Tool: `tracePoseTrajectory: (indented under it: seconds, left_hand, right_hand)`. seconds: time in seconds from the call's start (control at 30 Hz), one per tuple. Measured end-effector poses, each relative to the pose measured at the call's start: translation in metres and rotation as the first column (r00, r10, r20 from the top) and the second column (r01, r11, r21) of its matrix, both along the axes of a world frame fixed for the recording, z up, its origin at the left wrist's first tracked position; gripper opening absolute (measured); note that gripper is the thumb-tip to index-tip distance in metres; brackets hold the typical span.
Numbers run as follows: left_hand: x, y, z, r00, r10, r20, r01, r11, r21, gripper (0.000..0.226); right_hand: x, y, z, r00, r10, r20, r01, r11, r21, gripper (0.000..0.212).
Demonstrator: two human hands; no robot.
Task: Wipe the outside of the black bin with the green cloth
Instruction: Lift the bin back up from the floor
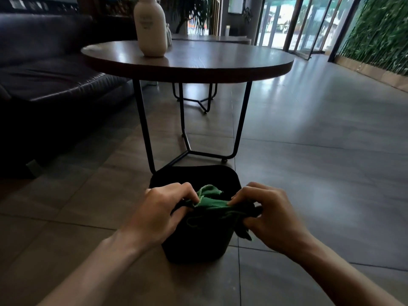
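Note:
A small black bin (194,246) stands on the tiled floor just in front of me, below the round table. Over its near rim a crumpled green cloth (213,205) is stretched between both hands. My left hand (161,212) pinches the cloth's left end with thumb and fingers. Gripping the right end is my right hand (269,214), and a dark tail of cloth hangs below it beside the bin's right wall. The bin's near rim and inside are mostly hidden by the hands and cloth.
A round wooden table (220,69) on thin black metal legs (144,129) stands right behind the bin, with a cream bottle (150,27) on top. A dark leather sofa (44,74) fills the left. Open tiled floor (320,162) stretches right toward glass doors.

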State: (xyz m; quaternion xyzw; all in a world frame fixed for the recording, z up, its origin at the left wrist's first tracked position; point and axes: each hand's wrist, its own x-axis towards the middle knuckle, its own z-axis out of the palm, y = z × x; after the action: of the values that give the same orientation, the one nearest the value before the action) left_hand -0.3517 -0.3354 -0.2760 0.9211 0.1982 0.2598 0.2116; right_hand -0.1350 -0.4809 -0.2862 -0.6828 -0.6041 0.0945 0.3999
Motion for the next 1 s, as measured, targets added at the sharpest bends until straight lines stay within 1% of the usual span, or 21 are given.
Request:
tracePoseTrajectory:
  seconds: [0.13, 0.23, 0.27, 0.3, 0.33, 0.37, 0.4, 0.43, 0.47, 0.5, 0.53, 0.57, 0.6, 0.63, 0.67, 0.7, 0.73, 0.77, 0.8, 0.9, 1.0]
  left_hand:
    - [-0.01, -0.021, -0.007, 0.998, 0.008, -0.062, -0.011, 0.999, -0.052, 0.033]
    - [-0.024, -0.037, -0.004, 0.994, 0.047, -0.094, -0.058, 0.991, -0.122, 0.04]
    - [-0.026, -0.042, 0.001, 0.995, 0.048, -0.09, -0.06, 0.989, -0.139, 0.042]
    - [-0.029, -0.051, 0.011, 0.992, 0.043, -0.119, -0.059, 0.989, -0.134, 0.044]
    - [-0.033, -0.061, 0.021, 0.983, 0.005, -0.181, -0.034, 0.987, -0.158, 0.044]
    - [-0.032, -0.064, 0.033, 0.981, 0.004, -0.194, -0.031, 0.991, -0.132, 0.044]
    - [-0.031, -0.061, 0.045, 0.971, -0.011, -0.241, -0.031, 0.985, -0.168, 0.043]
    - [-0.028, -0.061, 0.058, 0.97, -0.001, -0.244, -0.028, 0.993, -0.117, 0.042]
    - [-0.03, -0.07, 0.07, 0.953, 0.009, -0.304, -0.037, 0.996, -0.085, 0.041]
    - [-0.032, -0.075, 0.074, 0.941, -0.019, -0.338, -0.004, 0.998, -0.067, 0.04]
    - [-0.031, -0.07, 0.152, 0.925, -0.051, -0.377, -0.007, 0.989, -0.151, 0.039]
    - [-0.032, -0.073, 0.172, 0.92, -0.058, -0.388, 0.002, 0.99, -0.144, 0.035]
    - [-0.035, -0.084, 0.187, 0.912, -0.055, -0.406, 0.016, 0.995, -0.098, 0.032]
    - [-0.035, -0.087, 0.213, 0.905, -0.085, -0.417, 0.039, 0.992, -0.117, 0.03]
    - [-0.034, -0.083, 0.236, 0.914, -0.085, -0.396, 0.029, 0.989, -0.146, 0.029]
    - [-0.035, -0.083, 0.264, 0.907, -0.102, -0.408, 0.052, 0.99, -0.133, 0.03]
    - [-0.036, -0.087, 0.292, 0.885, -0.113, -0.451, 0.063, 0.99, -0.125, 0.03]
    - [-0.04, -0.091, 0.326, 0.878, -0.127, -0.462, 0.068, 0.987, -0.142, 0.031]
    - [-0.044, -0.093, 0.355, 0.885, -0.138, -0.446, 0.071, 0.984, -0.164, 0.032]
    - [-0.049, -0.088, 0.438, 0.876, -0.149, -0.459, 0.081, 0.983, -0.165, 0.033]
    - [-0.053, -0.082, 0.51, 0.884, -0.154, -0.441, 0.101, 0.985, -0.141, 0.033]
  right_hand:
    - [-0.008, -0.012, 0.004, 0.999, 0.036, 0.028, -0.032, 0.994, -0.109, 0.046]
    - [-0.017, -0.026, 0.022, 0.994, 0.095, 0.054, -0.08, 0.967, -0.241, 0.046]
    - [-0.02, -0.03, 0.03, 0.992, 0.113, 0.054, -0.095, 0.961, -0.261, 0.046]
    - [-0.023, -0.036, 0.042, 0.986, 0.142, 0.083, -0.112, 0.95, -0.29, 0.045]
    - [-0.028, -0.045, 0.053, 0.979, 0.177, 0.101, -0.133, 0.929, -0.345, 0.044]
    - [-0.032, -0.047, 0.069, 0.975, 0.183, 0.126, -0.127, 0.924, -0.361, 0.043]
    - [-0.029, -0.048, 0.08, 0.974, 0.18, 0.136, -0.112, 0.909, -0.4, 0.041]
    - [-0.03, -0.049, 0.094, 0.967, 0.172, 0.188, -0.088, 0.918, -0.387, 0.038]
    - [-0.037, -0.055, 0.102, 0.956, 0.182, 0.229, -0.083, 0.919, -0.385, 0.036]
    - [-0.043, -0.059, 0.1, 0.944, 0.207, 0.256, -0.095, 0.916, -0.391, 0.033]
    - [-0.038, -0.062, 0.183, 0.949, 0.203, 0.243, -0.077, 0.892, -0.446, 0.031]
    - [-0.044, -0.065, 0.204, 0.947, 0.195, 0.254, -0.055, 0.882, -0.469, 0.029]
    - [-0.053, -0.073, 0.216, 0.937, 0.188, 0.295, -0.038, 0.893, -0.448, 0.029]
    - [-0.059, -0.074, 0.242, 0.935, 0.195, 0.298, -0.044, 0.893, -0.447, 0.029]
    - [-0.056, -0.073, 0.267, 0.944, 0.194, 0.266, -0.05, 0.884, -0.465, 0.029]
    - [-0.057, -0.075, 0.294, 0.949, 0.184, 0.257, -0.048, 0.886, -0.46, 0.029]
    - [-0.063, -0.076, 0.321, 0.954, 0.186, 0.234, -0.051, 0.873, -0.484, 0.028]
    - [-0.069, -0.079, 0.353, 0.959, 0.181, 0.219, -0.048, 0.862, -0.504, 0.025]
    - [-0.071, -0.083, 0.38, 0.96, 0.185, 0.208, -0.059, 0.865, -0.498, 0.025]
    - [-0.078, -0.082, 0.464, 0.967, 0.151, 0.205, -0.019, 0.844, -0.535, 0.026]
    - [-0.087, -0.08, 0.533, 0.972, 0.119, 0.203, -0.003, 0.867, -0.499, 0.02]
